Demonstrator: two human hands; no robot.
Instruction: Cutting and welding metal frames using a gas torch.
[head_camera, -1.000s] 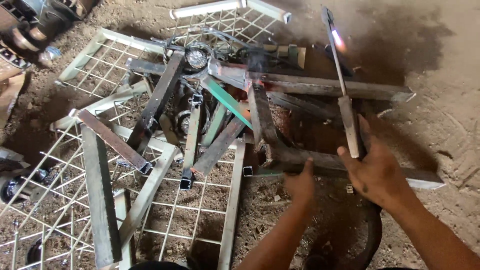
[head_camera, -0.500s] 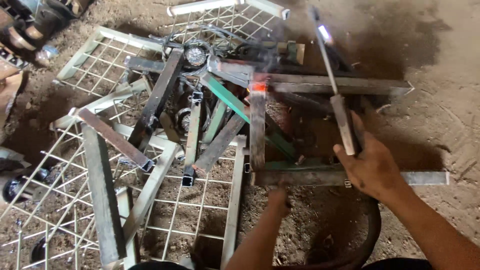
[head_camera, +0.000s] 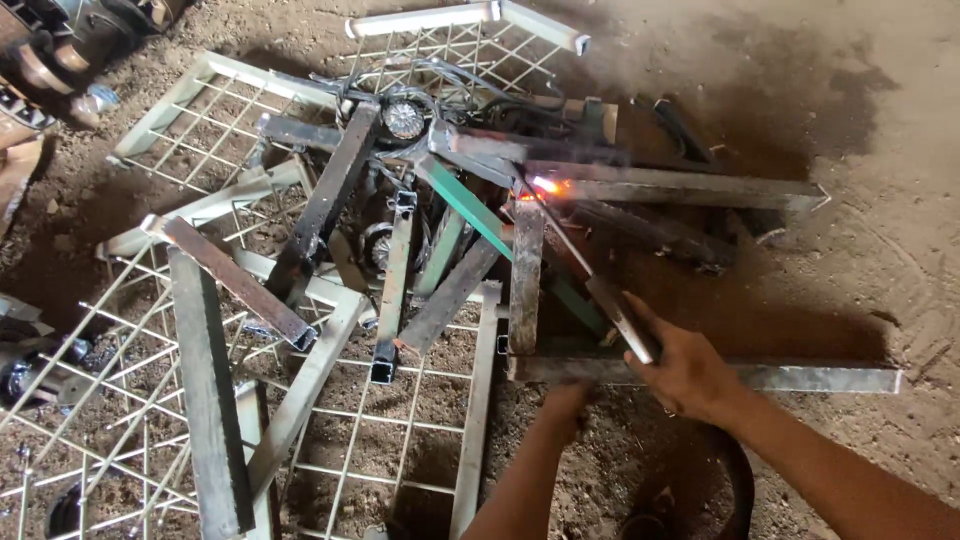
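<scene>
Right hand (head_camera: 690, 375) holds welding rod (head_camera: 575, 250) (tip glowing) against steel tubes (head_camera: 527, 275).

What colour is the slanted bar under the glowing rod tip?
Green bar, best seen in the head view.

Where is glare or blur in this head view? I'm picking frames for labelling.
Head view: orange-white glare at the weld spark with thin smoke haze above; right hand and electrode holder fairly sharp; left hand in shadow; daylight even on the dirt floor.
</scene>
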